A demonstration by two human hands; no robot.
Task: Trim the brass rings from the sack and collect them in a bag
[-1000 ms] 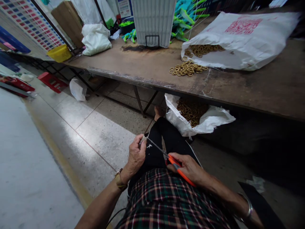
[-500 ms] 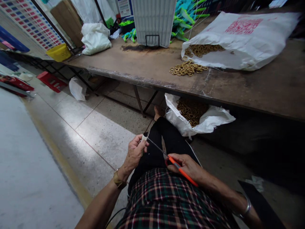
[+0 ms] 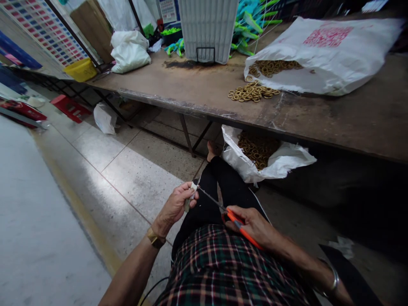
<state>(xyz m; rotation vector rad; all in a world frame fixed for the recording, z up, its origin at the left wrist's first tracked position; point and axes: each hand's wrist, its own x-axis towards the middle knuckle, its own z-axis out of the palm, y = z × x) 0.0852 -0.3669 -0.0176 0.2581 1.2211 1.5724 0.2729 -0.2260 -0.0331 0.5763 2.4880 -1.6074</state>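
Observation:
Above my lap, my left hand point(image 3: 179, 203) pinches a small whitish piece point(image 3: 194, 186), too small to identify. In my right hand point(image 3: 251, 223) is a tool with orange handles point(image 3: 251, 238), its long thin metal part pointing at the whitish piece. The tool's tip is at or close to that piece; contact is hard to tell. Beyond my knees, an open white sack point(image 3: 237, 159) holds many brass-coloured rings point(image 3: 258, 151) under the table edge. More rings point(image 3: 253, 92) lie piled on the table beside a second white sack point(image 3: 344, 63).
The brown table point(image 3: 197, 87) runs across the view ahead. On it stand a ribbed grey-white container point(image 3: 207, 29), a white bag point(image 3: 129, 53) and blue-green pieces point(image 3: 250, 25). A yellow tub point(image 3: 81, 71) is at the far left. A red stool point(image 3: 70, 108) stands on the floor.
My left hand has turned slightly, and more of a pale flat part shows below its fingers. The orange handles look spread a little wider in my right hand.

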